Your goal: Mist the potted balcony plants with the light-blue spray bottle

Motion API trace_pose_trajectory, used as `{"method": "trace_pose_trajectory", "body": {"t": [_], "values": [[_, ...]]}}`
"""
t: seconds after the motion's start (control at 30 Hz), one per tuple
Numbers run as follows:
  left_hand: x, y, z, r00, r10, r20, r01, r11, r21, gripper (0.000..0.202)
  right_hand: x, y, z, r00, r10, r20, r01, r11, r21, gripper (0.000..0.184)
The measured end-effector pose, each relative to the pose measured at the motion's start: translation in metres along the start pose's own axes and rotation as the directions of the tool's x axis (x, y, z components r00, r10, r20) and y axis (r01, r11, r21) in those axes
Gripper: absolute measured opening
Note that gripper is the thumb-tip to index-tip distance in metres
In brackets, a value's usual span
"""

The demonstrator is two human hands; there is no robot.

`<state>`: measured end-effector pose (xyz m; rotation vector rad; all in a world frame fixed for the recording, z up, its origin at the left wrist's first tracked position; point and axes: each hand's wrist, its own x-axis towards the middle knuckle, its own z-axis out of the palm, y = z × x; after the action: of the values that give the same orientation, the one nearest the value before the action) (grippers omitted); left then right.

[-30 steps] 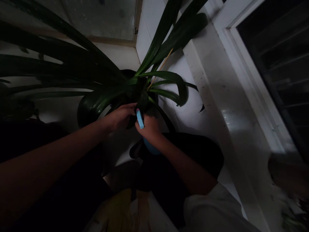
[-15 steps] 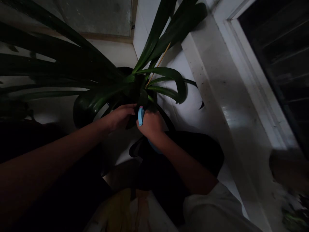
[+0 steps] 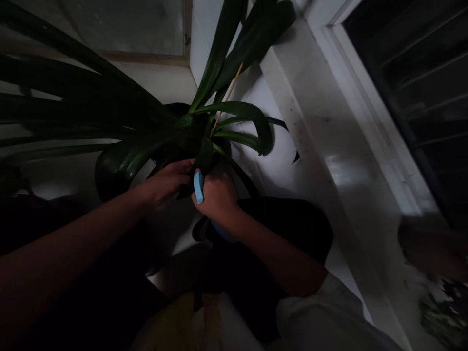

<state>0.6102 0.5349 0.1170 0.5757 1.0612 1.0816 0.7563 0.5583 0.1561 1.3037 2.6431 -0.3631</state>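
Note:
A potted plant with long, dark green strap-shaped leaves (image 3: pixel 223 109) stands before me. My left hand (image 3: pixel 170 183) reaches in from the left, its fingers closed at a short dark leaf (image 3: pixel 204 155) low at the front; the fingertips are partly lost in shadow. Close beside it on the right, my right hand (image 3: pixel 217 195) is wrapped round what looks like a light blue spray bottle (image 3: pixel 198 186). Its pink tip points at that leaf. More of its blue body shows beneath my wrist, and the hand hides the middle.
A thin stick (image 3: pixel 228 97) leans in the plant. White tiled wall and a pale ledge (image 3: pixel 321 146) run along the right, below a dark slatted window (image 3: pixel 420 87). At lower right sits another pot (image 3: pixel 427 246) with foliage near it. My dark-clothed knee (image 3: pixel 292 224) is close under the right forearm.
The whole view has shifted, so the plant and hands appear further left. The spray bottle's head now lies slightly lower against the front leaf, which shows more. Both hands keep their hold.

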Motion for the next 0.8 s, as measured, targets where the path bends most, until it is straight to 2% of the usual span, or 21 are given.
{"method": "trace_pose_trajectory", "body": {"t": [0.1, 0.17, 0.3, 0.43, 0.53, 0.63, 0.73, 0.8], "values": [[-0.002, 0.004, 0.0, 0.999, -0.03, -0.018, 0.03, 1.0, -0.001, 0.05, 0.004, 0.007, -0.006, 0.998, 0.03, -0.049, -0.032, 0.999, -0.023, 0.032], [-0.001, 0.005, -0.002, 0.997, -0.056, -0.051, 0.055, 0.998, -0.007, 0.05, 0.004, 0.007, -0.007, 0.998, -0.006, -0.069, 0.003, 0.999, -0.044, 0.03], [0.003, 0.004, -0.009, 0.993, -0.057, -0.105, 0.056, 0.998, -0.017, 0.039, -0.007, -0.005, -0.001, 0.99, -0.14, -0.006, 0.139, 0.989, -0.047, 0.029], [0.007, 0.0, -0.015, 0.977, -0.078, -0.199, 0.067, 0.996, -0.066, 0.043, -0.023, -0.015, 0.005, 0.98, -0.187, 0.071, 0.185, 0.982, 0.042, 0.029], [0.007, -0.001, -0.016, 0.972, -0.124, -0.201, 0.1, 0.987, -0.123, 0.045, -0.037, -0.02, 0.01, 0.946, -0.31, 0.09, 0.3, 0.948, 0.107, 0.028], [0.007, -0.001, -0.017, 0.97, -0.179, -0.165, 0.159, 0.979, -0.13, 0.033, -0.051, -0.027, 0.016, 0.914, -0.399, 0.077, 0.387, 0.913, 0.13, 0.024], [0.011, -0.006, -0.019, 0.968, -0.189, -0.164, 0.184, 0.982, -0.049, 0.034, -0.059, -0.033, 0.02, 0.883, -0.453, 0.122, 0.436, 0.889, 0.141, 0.026], [0.016, -0.011, -0.02, 0.951, -0.222, -0.213, 0.236, 0.971, 0.042, 0.033, -0.06, -0.033, 0.018, 0.855, -0.496, 0.154, 0.468, 0.864, 0.187, 0.027]]}}
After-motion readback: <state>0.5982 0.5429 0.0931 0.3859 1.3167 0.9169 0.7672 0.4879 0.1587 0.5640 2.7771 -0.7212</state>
